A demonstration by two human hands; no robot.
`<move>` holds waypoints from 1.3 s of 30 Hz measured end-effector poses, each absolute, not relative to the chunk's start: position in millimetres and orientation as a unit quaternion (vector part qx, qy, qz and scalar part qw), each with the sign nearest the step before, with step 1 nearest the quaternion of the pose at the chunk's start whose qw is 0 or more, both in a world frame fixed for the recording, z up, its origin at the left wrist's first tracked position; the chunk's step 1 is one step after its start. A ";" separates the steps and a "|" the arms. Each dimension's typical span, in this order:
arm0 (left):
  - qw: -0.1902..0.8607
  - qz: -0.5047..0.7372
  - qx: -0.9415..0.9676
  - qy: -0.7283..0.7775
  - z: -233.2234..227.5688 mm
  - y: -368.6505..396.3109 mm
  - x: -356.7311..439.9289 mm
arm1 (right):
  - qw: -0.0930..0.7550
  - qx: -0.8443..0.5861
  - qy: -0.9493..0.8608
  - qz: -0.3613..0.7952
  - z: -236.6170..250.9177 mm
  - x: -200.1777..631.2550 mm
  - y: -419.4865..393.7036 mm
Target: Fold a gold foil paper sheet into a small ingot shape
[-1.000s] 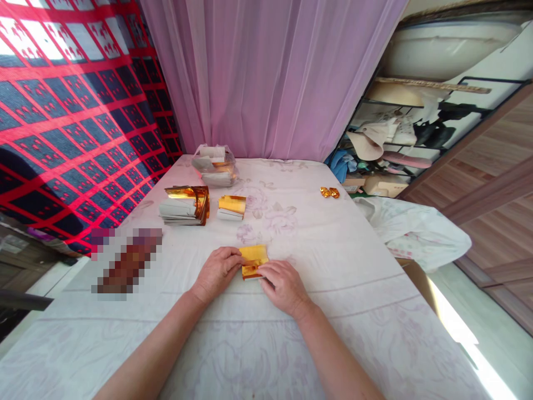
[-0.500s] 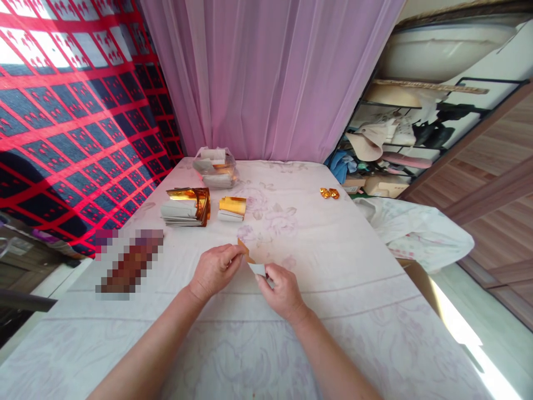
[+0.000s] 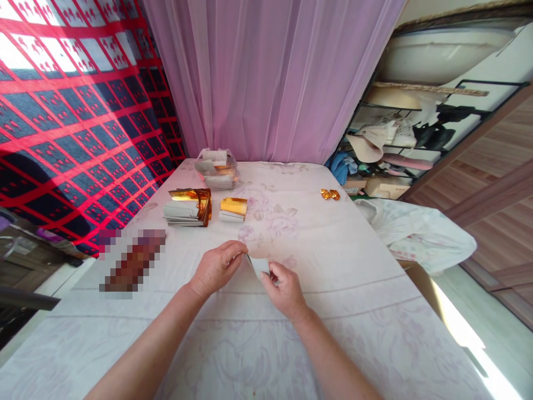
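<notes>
Between my hands is a small sheet of foil paper (image 3: 260, 266), its pale grey side facing me. My left hand (image 3: 219, 266) pinches its left end between thumb and fingers. On the other end, the thumb and curled fingers of my right hand (image 3: 285, 289) are closed. Beyond my left hand stands a small stack of gold foil paper (image 3: 233, 208), gold on top with grey backs showing. Left of that is a thicker stack of gold foil paper (image 3: 188, 209). Two folded gold foil pieces (image 3: 330, 194) lie at the far right of the table.
A clear plastic bag (image 3: 216, 168) of paper stacks sits at the table's back edge by the purple curtain (image 3: 266, 83). A blurred-out item (image 3: 133, 264) lies at left. Right of the flowered tablecloth (image 3: 333, 250) are a white plastic bag (image 3: 425, 230) and a loaded shelf rack (image 3: 408, 147).
The paper between my hands has turned, so its grey side shows more and its gold-brown side is out of sight. My right hand has shifted slightly right.
</notes>
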State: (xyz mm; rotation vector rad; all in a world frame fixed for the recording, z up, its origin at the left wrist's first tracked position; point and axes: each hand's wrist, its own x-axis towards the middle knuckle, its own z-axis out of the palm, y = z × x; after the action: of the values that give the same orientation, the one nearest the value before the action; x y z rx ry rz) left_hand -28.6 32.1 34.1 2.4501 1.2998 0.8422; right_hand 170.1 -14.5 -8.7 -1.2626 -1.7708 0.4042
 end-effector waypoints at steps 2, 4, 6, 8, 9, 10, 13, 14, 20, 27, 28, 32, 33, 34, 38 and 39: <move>0.127 0.275 0.833 0.464 33.0 33.3 -29.1 | 0.455 -0.512 -0.709 0.167 -8.7 170.6 -14.1; 0.132 0.265 0.826 0.480 32.3 34.3 -29.4 | 0.463 -0.514 -0.701 0.174 -8.4 171.4 -13.7; 0.138 0.258 0.823 0.487 31.6 35.0 -29.4 | 0.468 -0.518 -0.693 0.181 -8.2 172.3 -13.3; 0.144 0.253 0.820 0.493 30.9 35.1 -28.9 | 0.469 -0.520 -0.690 0.183 -8.2 173.0 -13.2; 0.147 0.251 0.818 0.496 30.6 35.0 -28.5 | 0.468 -0.519 -0.692 0.181 -8.2 173.2 -13.1; 0.151 0.249 0.817 0.498 30.5 34.8 -28.0 | 0.466 -0.516 -0.697 0.178 -8.3 173.3 -13.2; 0.161 0.240 0.818 0.498 31.5 34.0 -26.1 | 0.459 -0.492 -0.722 0.163 -8.3 173.3 -13.5; 0.165 0.234 0.820 0.496 32.3 33.8 -25.5 | 0.458 -0.484 -0.729 0.158 -8.3 173.3 -13.6; 0.187 0.232 0.818 0.492 35.8 34.3 -24.2 | 0.441 -0.480 -0.746 0.136 -6.8 174.2 -14.3; 0.230 0.281 0.802 0.475 34.8 36.1 -25.3 | 0.443 -0.471 -0.753 0.120 -1.6 172.9 -15.5; 0.244 0.285 0.794 0.479 35.5 36.0 -25.1 | 0.442 -0.478 -0.750 0.120 -1.1 172.5 -15.8; 0.311 0.272 0.773 0.482 40.6 35.5 -24.4 | 0.449 -0.503 -0.722 0.155 -2.5 171.2 -16.4; 0.320 0.267 0.772 0.480 42.5 35.7 -24.4 | 0.455 -0.506 -0.713 0.168 -4.0 171.0 -16.4; 0.321 0.260 0.774 0.480 44.6 36.2 -24.5 | 0.462 -0.508 -0.704 0.180 -6.1 170.8 -16.3; 0.268 0.200 0.803 0.494 56.0 41.2 -23.6 | 0.488 -0.509 -0.680 0.201 -15.1 170.6 -16.0; 0.252 0.180 0.813 0.493 59.5 43.0 -22.7 | 0.494 -0.504 -0.680 0.198 -16.1 170.8 -16.0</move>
State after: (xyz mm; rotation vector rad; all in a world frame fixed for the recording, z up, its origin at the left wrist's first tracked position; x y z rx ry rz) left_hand -22.7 43.0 59.5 2.2106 1.3400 0.4907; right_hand 170.8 -16.0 -16.1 -1.2232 -1.6486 0.4796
